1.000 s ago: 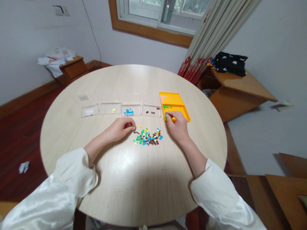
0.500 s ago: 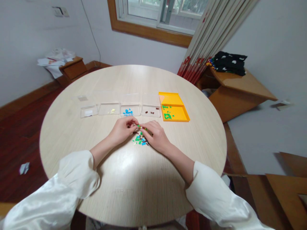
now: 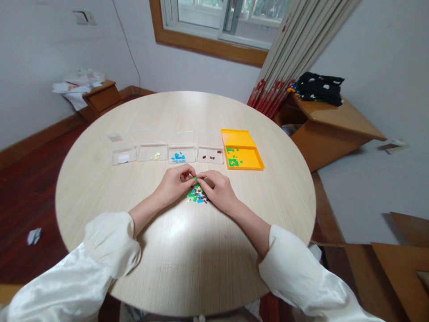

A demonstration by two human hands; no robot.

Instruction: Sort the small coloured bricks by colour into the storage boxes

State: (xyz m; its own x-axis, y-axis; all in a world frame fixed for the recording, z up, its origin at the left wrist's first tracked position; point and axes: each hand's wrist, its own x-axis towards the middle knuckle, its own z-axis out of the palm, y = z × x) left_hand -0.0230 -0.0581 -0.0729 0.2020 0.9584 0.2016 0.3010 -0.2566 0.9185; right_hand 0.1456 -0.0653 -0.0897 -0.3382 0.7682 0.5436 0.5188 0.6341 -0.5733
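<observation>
My left hand [image 3: 175,182] and my right hand [image 3: 219,190] meet over a small heap of mixed building bricks [image 3: 197,195] on the table. Between the fingertips of both hands is a small green brick [image 3: 195,178], pinched from either side. The heap just below has green, blue, dark brown and pale yellow pieces, partly hidden by my fingers. Beyond my hands stand a clear box with blue bricks [image 3: 178,157], one with dark brown bricks [image 3: 212,157], and an open yellow case [image 3: 248,161] with green bricks [image 3: 233,162] inside.
Further left are a clear box with pale yellow bricks [image 3: 157,155] and another with white pieces [image 3: 124,158]. Their clear lids lean open at the back. All stand on a round wooden table [image 3: 187,264]. A curtain [image 3: 284,53] and a side cabinet [image 3: 338,120] are behind.
My fingertips have drawn together around the green brick, the left hand shifting slightly right. More of the heap shows beneath them. The boxes have not moved.
</observation>
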